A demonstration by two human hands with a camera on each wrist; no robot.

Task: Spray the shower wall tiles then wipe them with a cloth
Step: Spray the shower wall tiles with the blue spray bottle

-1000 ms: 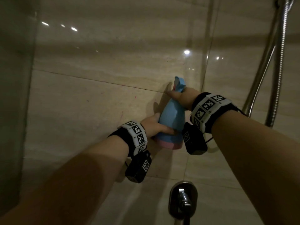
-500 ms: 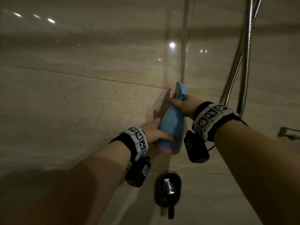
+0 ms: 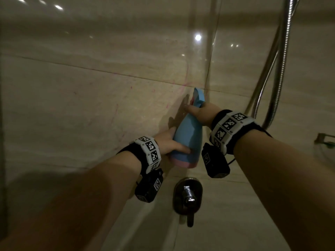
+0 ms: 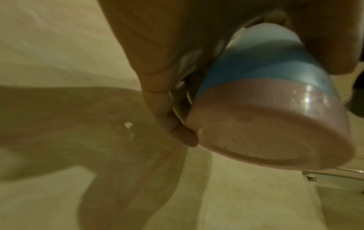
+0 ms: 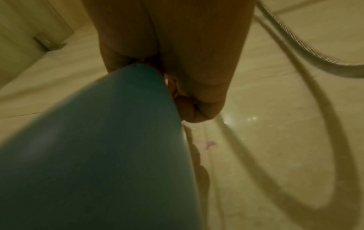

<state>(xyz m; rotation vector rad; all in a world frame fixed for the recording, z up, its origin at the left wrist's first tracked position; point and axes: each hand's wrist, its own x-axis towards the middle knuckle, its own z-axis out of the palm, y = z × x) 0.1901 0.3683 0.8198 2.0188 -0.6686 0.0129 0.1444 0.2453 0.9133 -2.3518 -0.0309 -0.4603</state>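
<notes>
Scene: dim shower stall, glossy beige stone wall tiles (image 3: 76,109) streaked with thin pink marks, lamps reflected near the top edge.
Spray bottle: blue tapered plastic spray bottle with a pink base (image 3: 186,138), held tilted up against the wall just below a horizontal grout line, nozzle end close to the corner joint of the two tiled walls; base seen round and pink from the left wrist view (image 4: 275,137).
Left hand: left hand (image 3: 168,142) wrapped round the lower body of the bottle, thumb across its front, fingers behind (image 4: 167,87); firm grasp on the bottle.
Right hand: right hand (image 3: 201,113) closed round the bottle's narrow neck at the spray head, thumb lying along the near side; curled fingers tucked against the blue plastic in the right wrist view (image 5: 189,109); grasping the bottle.
Wrists: black straps with white marker blocks and small black camera units on both forearms.
Fittings: chrome mixer valve with lever handle (image 3: 188,196) on the wall directly below the bottle; ribbed chrome shower hose (image 3: 282,58) hanging along the right-hand wall, looping near the right edge (image 5: 295,40).
Cloth: not in view.
</notes>
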